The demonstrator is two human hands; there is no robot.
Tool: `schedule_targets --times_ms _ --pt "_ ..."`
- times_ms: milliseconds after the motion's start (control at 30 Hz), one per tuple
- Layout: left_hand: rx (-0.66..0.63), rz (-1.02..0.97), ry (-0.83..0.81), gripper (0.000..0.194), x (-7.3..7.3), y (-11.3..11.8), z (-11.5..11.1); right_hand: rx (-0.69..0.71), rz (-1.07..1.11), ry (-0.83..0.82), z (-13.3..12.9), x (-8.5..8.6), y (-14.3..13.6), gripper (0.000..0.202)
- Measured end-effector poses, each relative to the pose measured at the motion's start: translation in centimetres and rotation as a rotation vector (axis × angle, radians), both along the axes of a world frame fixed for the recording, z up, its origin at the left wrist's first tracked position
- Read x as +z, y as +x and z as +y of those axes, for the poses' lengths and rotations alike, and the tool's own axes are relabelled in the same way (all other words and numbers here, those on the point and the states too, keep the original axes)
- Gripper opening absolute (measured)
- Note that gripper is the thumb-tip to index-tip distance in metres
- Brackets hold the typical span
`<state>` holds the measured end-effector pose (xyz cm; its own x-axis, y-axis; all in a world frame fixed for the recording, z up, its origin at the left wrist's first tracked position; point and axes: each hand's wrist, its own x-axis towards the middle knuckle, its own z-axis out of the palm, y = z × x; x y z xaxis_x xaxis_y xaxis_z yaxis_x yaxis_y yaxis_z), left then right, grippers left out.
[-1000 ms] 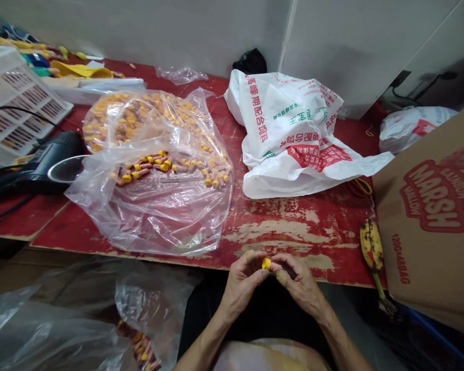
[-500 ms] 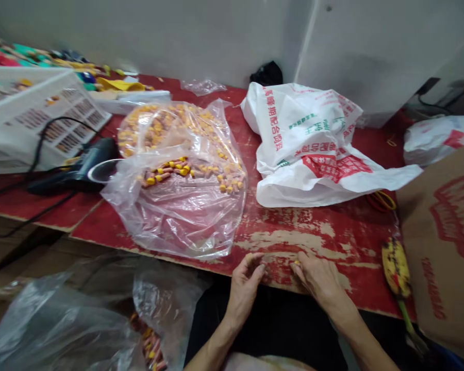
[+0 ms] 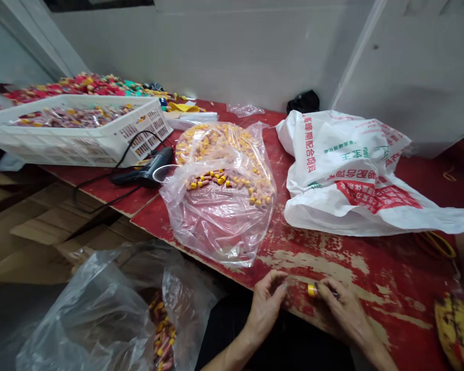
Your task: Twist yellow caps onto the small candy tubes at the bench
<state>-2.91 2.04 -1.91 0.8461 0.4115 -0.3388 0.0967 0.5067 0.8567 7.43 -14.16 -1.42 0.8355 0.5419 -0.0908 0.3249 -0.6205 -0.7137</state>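
Worktop: red surface, paint worn through in pale patches near the front edge.

Hands: right hand rests at the front edge, fingertips pinched on one small yellow-capped piece, which sits just above the worn paint. Left hand is just beside it, fingers loosely curled and holding nothing, thumb and forefinger apart.

Containers, four counted:
- One clear plastic bag, lying open on the worktop, holding many small yellow-capped pink pieces; too many to count.
- One white plastic bag with red and green print, to the right of the clear bag; contents hidden.
- One white slotted crate at the far left, filled with small wrapped items in mixed colours, blurred.
- One clear plastic bag on the floor side, below the front edge of the worktop, with similar yellow-and-pink pieces showing in its fold; most of its inside is hard to make out.

Other items: one black corded tool between crate and clear bag; one small black object against the wall, not identifiable; one spotted banana, cut off at the lower right corner; a heap of coloured pieces behind the crate, blurred.
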Motion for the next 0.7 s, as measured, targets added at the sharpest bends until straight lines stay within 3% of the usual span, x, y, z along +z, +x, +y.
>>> schedule_targets --times_ms 133,267,367,533,700 --pt "-0.035 0.012 0.057 0.031 0.5 -0.6 0.3 -0.182 0.288 0.358 0.8 0.5 -1.6 0.033" --pt "-0.109 -0.018 0.076 0.036 0.7 -0.5 0.2 -0.128 0.369 0.491 1.4 1.0 -2.7 0.030" --pt "-0.202 -0.074 -0.031 0.042 0.6 -0.5 -0.2 -0.053 0.381 0.571 1.5 1.6 -3.3 0.029" --pt "-0.333 -0.179 -0.401 0.045 0.7 -0.4 -0.8 0.080 0.273 0.542 1.8 1.7 -4.1 0.028" --pt "-0.373 -0.221 -0.607 0.045 0.5 -0.6 -1.1 0.224 -0.040 0.425 2.0 1.0 -4.6 0.036"
